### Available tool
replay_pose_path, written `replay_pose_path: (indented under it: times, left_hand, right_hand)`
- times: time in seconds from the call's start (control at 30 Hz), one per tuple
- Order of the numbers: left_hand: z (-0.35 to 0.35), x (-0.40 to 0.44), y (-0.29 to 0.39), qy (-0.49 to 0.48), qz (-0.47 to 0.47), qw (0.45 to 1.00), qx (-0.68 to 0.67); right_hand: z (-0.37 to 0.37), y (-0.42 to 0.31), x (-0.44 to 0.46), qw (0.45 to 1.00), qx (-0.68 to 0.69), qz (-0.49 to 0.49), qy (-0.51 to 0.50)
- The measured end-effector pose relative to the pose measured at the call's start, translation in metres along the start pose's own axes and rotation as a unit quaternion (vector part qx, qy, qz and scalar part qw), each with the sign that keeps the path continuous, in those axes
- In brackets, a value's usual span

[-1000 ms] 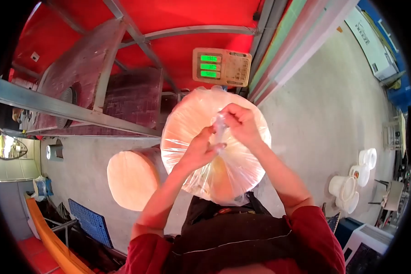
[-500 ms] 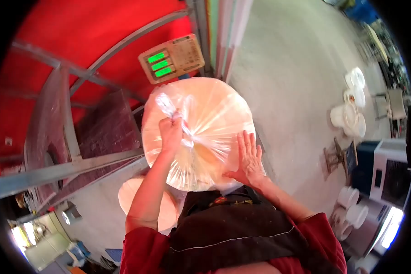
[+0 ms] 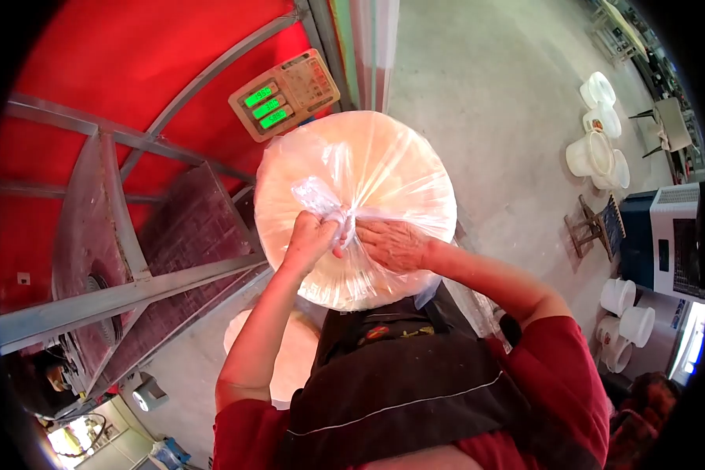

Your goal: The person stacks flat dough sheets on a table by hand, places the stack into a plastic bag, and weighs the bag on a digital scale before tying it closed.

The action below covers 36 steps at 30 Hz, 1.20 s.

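A large round clear plastic bag [image 3: 399, 168] with pale orange contents stands right in front of my apron. Its gathered neck [image 3: 313, 192] is twisted near the middle of the top. My left hand [image 3: 313, 241] is closed round this neck, and a loose end of film sticks out above the fist. Flat on the bag, just right of the neck, lies my right hand [image 3: 393, 244], fingers stretched out and tips by the gathered film. Beyond the bag, a scale display [image 3: 284, 95] shows three green-lit readouts.
Metal frame bars [image 3: 125, 301] and red panels [image 3: 188, 47] stand on the left. A second pale round bundle [image 3: 270, 352] sits below my left forearm. White buckets [image 3: 591, 154], a small stool [image 3: 591, 225] and an air cooler [image 3: 674, 235] stand on the right.
My right hand has moved left from the bag's right edge to beside the neck. My left hand still grips the neck, now slightly lower and further right in view.
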<state>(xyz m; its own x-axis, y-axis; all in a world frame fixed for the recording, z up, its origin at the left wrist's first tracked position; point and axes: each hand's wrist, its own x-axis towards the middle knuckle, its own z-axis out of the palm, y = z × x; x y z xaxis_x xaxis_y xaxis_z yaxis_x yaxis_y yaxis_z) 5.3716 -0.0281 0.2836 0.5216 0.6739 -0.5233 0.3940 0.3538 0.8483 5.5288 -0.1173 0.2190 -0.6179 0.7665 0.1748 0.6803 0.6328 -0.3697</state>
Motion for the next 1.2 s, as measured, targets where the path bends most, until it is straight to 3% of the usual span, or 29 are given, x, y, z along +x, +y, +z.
replay_pose_path:
  times: [0.03, 0.07, 0.17, 0.23, 0.3, 0.33, 0.5, 0.57, 0.7, 0.93, 1.03, 1.07, 1.17, 1.2]
  left_hand:
    - [0.000, -0.002, 0.004, 0.001, 0.015, 1.000, -0.011]
    - [0.000, -0.004, 0.009, 0.002, 0.031, 0.999, -0.022]
    - [0.001, -0.007, 0.014, 0.017, 0.050, 0.999, -0.006]
    - [0.005, -0.005, 0.015, 0.054, 0.025, 0.997, 0.052]
    - [0.000, -0.005, 0.009, 0.078, 0.027, 0.997, -0.002]
    - [-0.004, -0.004, 0.007, 0.097, 0.023, 0.995, -0.028]
    - [-0.020, 0.021, 0.005, 0.163, 0.099, 0.977, -0.100]
    - [-0.036, 0.048, -0.013, 0.168, 0.068, 0.974, -0.136]
    - [-0.018, 0.039, 0.015, 0.207, 0.078, 0.963, -0.152]
    - [-0.022, 0.042, 0.006, 0.194, 0.100, 0.953, -0.210]
    - [-0.036, 0.051, -0.006, 0.169, 0.045, 0.968, -0.180]
    - [-0.048, 0.067, -0.028, 0.209, 0.055, 0.953, -0.213]
    - [-0.074, 0.101, -0.071, 0.232, 0.094, 0.926, -0.281]
    - [-0.049, 0.083, -0.037, 0.323, 0.086, 0.914, -0.232]
  right_hand:
    - [0.000, -0.002, -0.002, 1.000, 0.005, -0.009, -0.005]
    - [0.004, -0.008, -0.007, 0.997, 0.033, 0.000, -0.072]
    - [0.019, -0.020, 0.000, 0.987, 0.112, -0.118, -0.004]
    - [0.029, -0.020, 0.003, 0.981, 0.144, -0.126, -0.009]
    - [0.059, -0.022, -0.003, 0.980, 0.153, -0.127, 0.000]
    - [0.060, -0.025, -0.003, 0.990, -0.040, -0.129, 0.030]
    - [0.076, -0.025, 0.005, 0.998, 0.001, -0.036, 0.045]
    - [0.079, -0.023, 0.003, 0.999, 0.001, -0.011, 0.049]
    - [0.074, -0.025, 0.001, 0.998, 0.014, 0.012, 0.056]
    - [0.001, -0.033, -0.023, 0.991, -0.015, 0.132, -0.013]
    - [0.065, -0.018, -0.050, 0.989, -0.016, 0.148, 0.012]
    - [0.079, -0.008, -0.051, 0.945, 0.291, 0.111, 0.100]
    - [0.066, -0.001, -0.037, 0.935, 0.332, 0.082, 0.096]
    - [0.050, 0.001, -0.027, 0.937, 0.329, 0.092, 0.078]
